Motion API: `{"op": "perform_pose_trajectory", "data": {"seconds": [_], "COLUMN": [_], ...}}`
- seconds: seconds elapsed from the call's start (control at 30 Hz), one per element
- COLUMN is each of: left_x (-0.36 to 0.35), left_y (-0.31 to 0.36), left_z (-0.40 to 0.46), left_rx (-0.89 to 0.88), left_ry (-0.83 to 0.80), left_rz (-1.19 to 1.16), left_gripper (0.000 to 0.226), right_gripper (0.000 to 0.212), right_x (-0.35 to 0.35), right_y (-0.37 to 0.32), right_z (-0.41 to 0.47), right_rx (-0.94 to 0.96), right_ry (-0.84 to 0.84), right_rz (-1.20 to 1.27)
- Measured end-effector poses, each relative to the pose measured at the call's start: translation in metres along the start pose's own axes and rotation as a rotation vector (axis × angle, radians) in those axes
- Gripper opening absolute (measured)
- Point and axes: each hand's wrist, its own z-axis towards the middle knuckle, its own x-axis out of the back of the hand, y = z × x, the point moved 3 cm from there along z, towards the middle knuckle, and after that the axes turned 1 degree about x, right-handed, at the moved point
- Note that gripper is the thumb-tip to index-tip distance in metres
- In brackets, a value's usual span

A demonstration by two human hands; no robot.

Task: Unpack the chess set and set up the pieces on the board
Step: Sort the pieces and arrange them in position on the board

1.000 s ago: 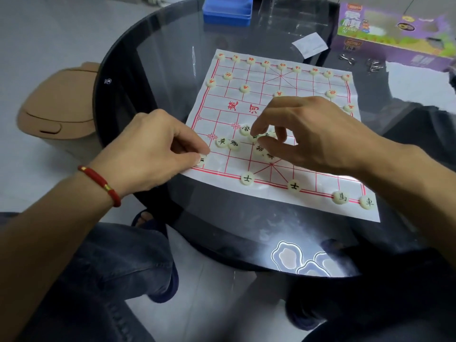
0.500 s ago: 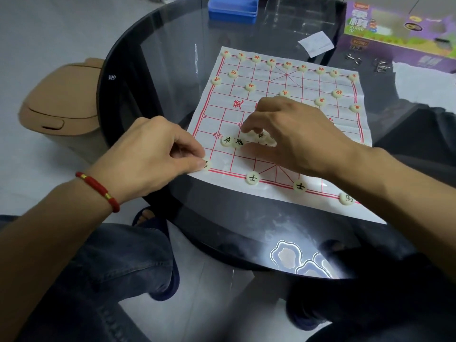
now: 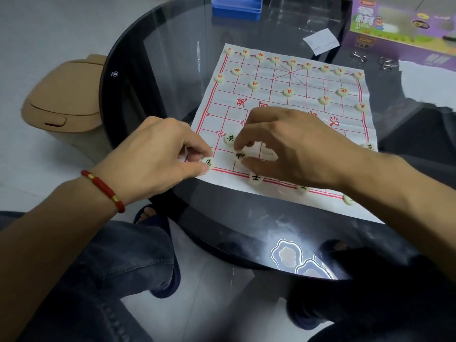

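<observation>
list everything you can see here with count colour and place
board sheet: one, white with red grid, on the table
red-lettered pieces: sixteen, cream, far half of the sheet
black-lettered pieces: at least seven show, cream, near half; more may lie under the right hand
glass table: one, dark, round
blue box: one, far edge of the table
purple box: one, far right
paper slip: one, white, beyond the sheet
metal bits: a few, silver, by the purple box
bin: one, tan, on the floor at left
bracelet: one, red, left wrist
left hand: pinches a piece at the sheet's near left corner
right hand: pinches a piece beside it
</observation>
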Motion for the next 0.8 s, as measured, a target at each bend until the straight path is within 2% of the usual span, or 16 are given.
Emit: {"op": "perform_pose_trajectory", "data": {"seconds": [0.3,0.4,0.57,0.8], "left_x": [-0.001,-0.001,0.000,0.000], "left_y": [0.000,0.000,0.001,0.000], "left_z": [0.001,0.001,0.001,0.001], "left_rx": [-0.035,-0.038,-0.057,-0.067], "left_ry": [0.012,0.012,0.012,0.026], "left_rz": [-0.004,-0.003,0.021,0.015], "left_gripper": [0.034,0.034,0.035,0.034], "right_gripper": [0.032,0.033,0.038,0.029], "right_x": [-0.017,-0.013,-0.010,-0.010], "right_y": [-0.010,-0.010,-0.016,-0.017], "right_z": [-0.006,-0.009,-0.002,-0.001], "right_rx": [0.109,0.079,-0.026,-0.011], "right_ry": [0.041,0.077,-0.052,-0.045], "right_rz": [-0.069,-0.069,-0.136,-0.117]}}
